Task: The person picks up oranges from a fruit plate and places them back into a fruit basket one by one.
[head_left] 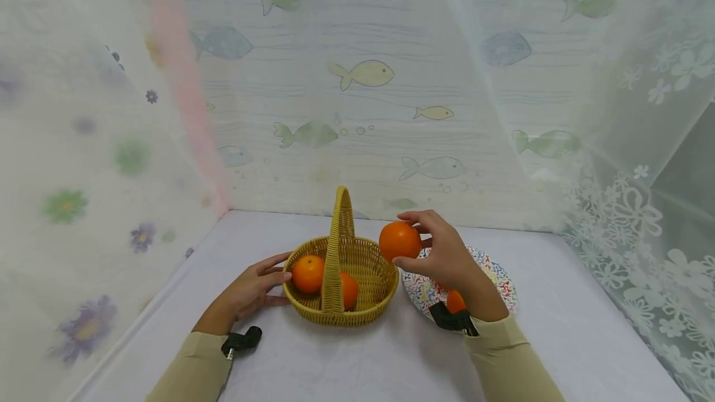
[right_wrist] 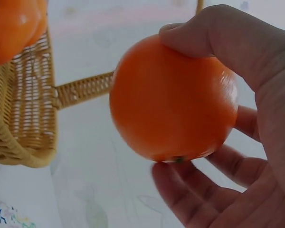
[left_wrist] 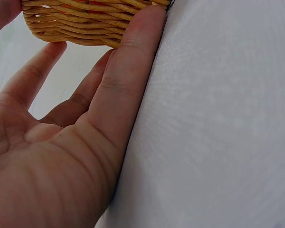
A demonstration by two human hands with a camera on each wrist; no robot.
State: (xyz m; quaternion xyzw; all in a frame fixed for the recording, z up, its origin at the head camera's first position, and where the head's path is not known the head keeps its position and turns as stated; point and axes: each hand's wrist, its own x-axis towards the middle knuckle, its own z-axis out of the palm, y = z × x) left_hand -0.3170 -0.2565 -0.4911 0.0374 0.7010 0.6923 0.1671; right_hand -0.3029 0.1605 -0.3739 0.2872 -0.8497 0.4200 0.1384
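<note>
My right hand (head_left: 444, 250) holds an orange (head_left: 400, 241) between thumb and fingers, above the right rim of a yellow wicker basket (head_left: 365, 318). Seen from the right wrist, the thumb lies on one side of the orange (right_wrist: 173, 102) and fingertips touch the other, near its small green stem end. Two more oranges (head_left: 308, 274) sit in the basket's left part, one partly behind the handle. My left hand (head_left: 248, 293) rests against the basket's left side. In the left wrist view its fairly straight fingers (left_wrist: 116, 90) touch the wicker (left_wrist: 80, 23).
A round plate with a colourful pattern (head_left: 505, 284) lies to the right of the basket. On it is orange fruit (head_left: 455, 301), partly hidden by my right wrist. The basket's tall handle (head_left: 334, 247) arches over its middle. Printed curtains (head_left: 368, 110) surround the white table (head_left: 357, 365).
</note>
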